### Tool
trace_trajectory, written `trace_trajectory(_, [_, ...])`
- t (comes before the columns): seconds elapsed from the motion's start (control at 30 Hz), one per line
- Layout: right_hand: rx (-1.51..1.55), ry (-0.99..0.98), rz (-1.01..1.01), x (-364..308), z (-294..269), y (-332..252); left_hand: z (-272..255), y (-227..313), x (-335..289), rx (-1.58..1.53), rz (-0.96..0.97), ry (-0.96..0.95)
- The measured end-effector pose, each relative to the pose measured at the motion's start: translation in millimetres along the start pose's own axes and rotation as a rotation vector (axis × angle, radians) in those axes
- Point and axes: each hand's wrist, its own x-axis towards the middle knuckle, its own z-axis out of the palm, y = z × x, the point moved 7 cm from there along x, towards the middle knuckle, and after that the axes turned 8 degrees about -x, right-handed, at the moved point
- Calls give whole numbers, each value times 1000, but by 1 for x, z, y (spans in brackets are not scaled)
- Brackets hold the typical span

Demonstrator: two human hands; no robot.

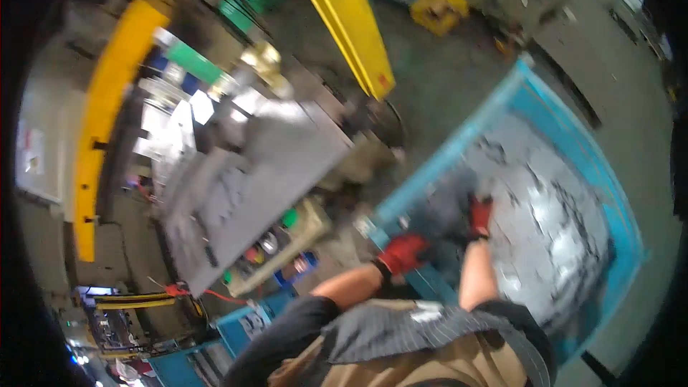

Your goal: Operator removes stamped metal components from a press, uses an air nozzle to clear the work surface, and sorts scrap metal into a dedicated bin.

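A large blue bin at the right holds a heap of grey pieces, thin and flat-looking, some shiny. My right hand, in a red glove with a dark cuff, reaches into the bin at the heap's left side. Its fingers are smeared and partly dark, so whether it grips a piece does not show. At the bin's near left rim is my left hand, also in a red glove. Blur hides its fingers, and contact with the rim is unclear.
A grey metal worktable stands to the left, with papers and small items at its far end. Beside it sits a beige tray of small parts. A yellow beam rises beyond; a yellow crate lies on the floor.
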Motion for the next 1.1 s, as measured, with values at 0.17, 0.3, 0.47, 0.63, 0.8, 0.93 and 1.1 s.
trace_trajectory(0.17, [143,-165,152,-43,1,-77,0,12,-15,76,-56,-28])
trace_trajectory(0.3, [373,12,-222,16,59,18,-2,19,0,95,92,-40])
trace_trajectory(0.47, [437,-186,62,-36,53,-13,-22,47,-6,32,-1,-65])
trace_trajectory(0.63, [826,-503,326,-68,60,-16,-39,72,-14,62,-105,-101])
trace_trajectory(0.8, [261,-491,-24,-43,94,-10,-21,58,-15,73,50,-40])
trace_trajectory(0.93, [-254,-204,-427,-11,154,23,-12,49,-8,87,-64,-128])
trace_trajectory(1.1, [-304,243,-345,-4,115,66,-15,42,3,48,37,-124])
